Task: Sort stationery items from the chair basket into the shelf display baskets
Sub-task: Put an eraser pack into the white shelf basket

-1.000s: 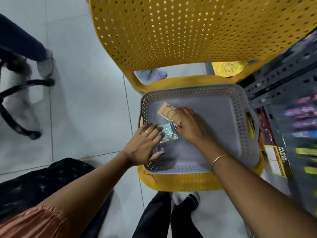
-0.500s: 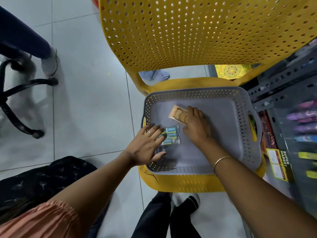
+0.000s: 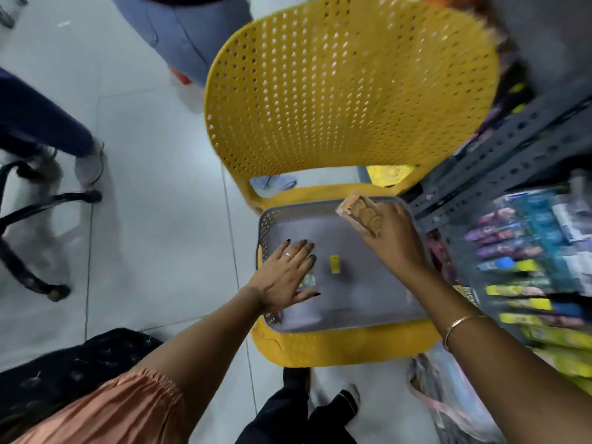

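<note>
The grey basket (image 3: 349, 318) is sitting on the seat of the yellow chair (image 3: 349, 91) in the middle of the frame, and both hands are over it. The right hand (image 3: 392, 238), up at the basket's far right corner, is gripping a tan packet (image 3: 357, 211) with round shapes showing through it, holding it tilted and raised above the rim. The left hand (image 3: 290, 272) is lying flat and spread, fingers loose, over the near left part of the basket floor, grasping nothing; a small shiny packet (image 3: 308, 281) is peeking out from under its fingers. Just right of that hand, a little yellow item (image 3: 335, 264) is lying alone on the basket floor, apart from both hands. A thin bangle (image 3: 461, 325) is showing on the right wrist, and a ring on the left hand. Along the right edge of the frame, the grey metal shelf (image 3: 499, 158) is standing beside the chair, with blurred rows of colourful packs (image 3: 528, 267) hanging below it. In the upper left, other people's legs are standing on the tiled floor (image 3: 144, 219).
</note>
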`<action>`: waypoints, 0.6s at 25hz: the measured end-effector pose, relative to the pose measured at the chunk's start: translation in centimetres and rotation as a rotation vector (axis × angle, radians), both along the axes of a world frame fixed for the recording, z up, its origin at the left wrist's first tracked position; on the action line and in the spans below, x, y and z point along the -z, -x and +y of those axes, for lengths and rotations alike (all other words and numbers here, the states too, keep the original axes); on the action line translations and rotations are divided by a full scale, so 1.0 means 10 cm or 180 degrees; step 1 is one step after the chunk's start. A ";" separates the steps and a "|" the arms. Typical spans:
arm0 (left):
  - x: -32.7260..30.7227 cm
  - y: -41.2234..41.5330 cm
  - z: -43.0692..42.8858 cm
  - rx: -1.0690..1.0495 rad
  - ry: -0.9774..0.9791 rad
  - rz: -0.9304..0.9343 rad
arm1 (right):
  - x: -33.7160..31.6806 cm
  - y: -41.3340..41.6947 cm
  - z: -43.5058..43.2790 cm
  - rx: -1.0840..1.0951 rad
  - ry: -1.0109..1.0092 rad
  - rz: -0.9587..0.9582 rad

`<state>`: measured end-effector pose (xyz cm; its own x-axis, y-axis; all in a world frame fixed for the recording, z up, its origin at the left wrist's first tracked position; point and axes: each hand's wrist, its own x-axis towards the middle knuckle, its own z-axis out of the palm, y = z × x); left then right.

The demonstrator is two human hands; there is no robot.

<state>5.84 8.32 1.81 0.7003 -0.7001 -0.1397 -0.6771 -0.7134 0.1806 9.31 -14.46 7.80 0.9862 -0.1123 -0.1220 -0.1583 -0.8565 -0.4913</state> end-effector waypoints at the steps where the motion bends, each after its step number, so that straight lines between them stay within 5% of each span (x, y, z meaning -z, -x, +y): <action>1: -0.16 -0.07 -0.11 0.0035 0.0131 -0.0054 | -0.25 -0.01 -0.09 0.0045 0.0009 -0.0095; 15: -2.51 -0.47 -2.00 0.0936 0.1113 -0.1165 | -3.56 0.65 -1.34 0.0980 0.0224 -0.0736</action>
